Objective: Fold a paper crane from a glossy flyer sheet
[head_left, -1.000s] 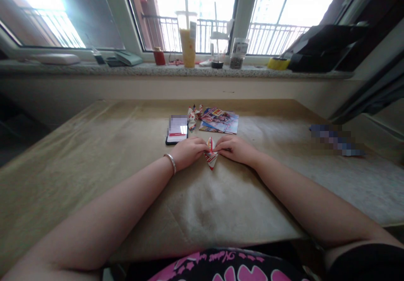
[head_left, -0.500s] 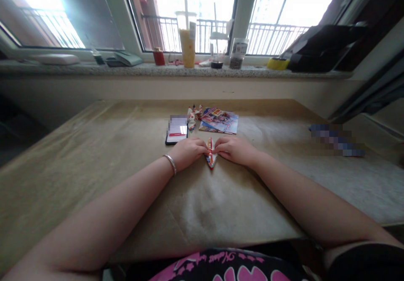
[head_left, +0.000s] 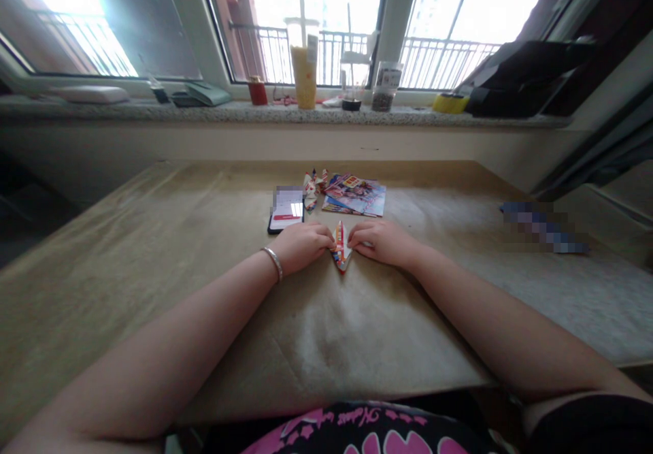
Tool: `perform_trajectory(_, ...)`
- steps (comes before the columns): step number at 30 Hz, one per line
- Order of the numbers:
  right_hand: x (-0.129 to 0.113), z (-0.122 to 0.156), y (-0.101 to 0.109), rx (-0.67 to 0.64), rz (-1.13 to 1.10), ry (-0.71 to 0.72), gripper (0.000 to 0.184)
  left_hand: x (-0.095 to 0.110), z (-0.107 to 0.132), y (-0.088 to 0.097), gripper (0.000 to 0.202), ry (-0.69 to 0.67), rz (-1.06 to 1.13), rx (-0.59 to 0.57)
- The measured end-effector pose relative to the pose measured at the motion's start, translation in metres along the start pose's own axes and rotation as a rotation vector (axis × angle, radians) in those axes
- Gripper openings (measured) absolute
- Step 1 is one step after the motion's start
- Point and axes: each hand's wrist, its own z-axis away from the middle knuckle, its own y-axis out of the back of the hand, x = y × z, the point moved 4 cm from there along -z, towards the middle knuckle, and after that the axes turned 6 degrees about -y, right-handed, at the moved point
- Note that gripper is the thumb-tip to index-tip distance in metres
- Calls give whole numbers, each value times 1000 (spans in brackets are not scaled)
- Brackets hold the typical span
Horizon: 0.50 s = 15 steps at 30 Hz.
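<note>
A small diamond-shaped piece of folded paper (head_left: pixel 341 253), printed in red, orange, blue and white, lies on the table between my hands. My left hand (head_left: pixel 304 246) has its fingers closed on the paper's left edge. On the other side, my right hand (head_left: pixel 381 241) pinches the right edge, its fingers bent together. The fingertips partly hide both edges of the paper. Just beyond my left hand is a phone (head_left: pixel 286 210) with a lit screen.
Behind the paper lie crumpled or folded printed paper pieces (head_left: pixel 314 185) and a stack of printed sheets (head_left: pixel 357 195). A blurred blue item (head_left: pixel 543 227) rests at the table's right. On the windowsill (head_left: pixel 214 115) stand a yellow drink cup (head_left: pixel 305 76), a red jar (head_left: pixel 258 91) and a dark bag (head_left: pixel 515 83).
My right fingertips have shifted slightly right, away from the paper's middle, and more of its white right side shows. My left hand has barely moved left.
</note>
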Motion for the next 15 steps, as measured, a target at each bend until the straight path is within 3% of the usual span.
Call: perform_trajectory(15,2,2,3,-42,-18,-30,18,-1,3,6,30,17,-9,-38)
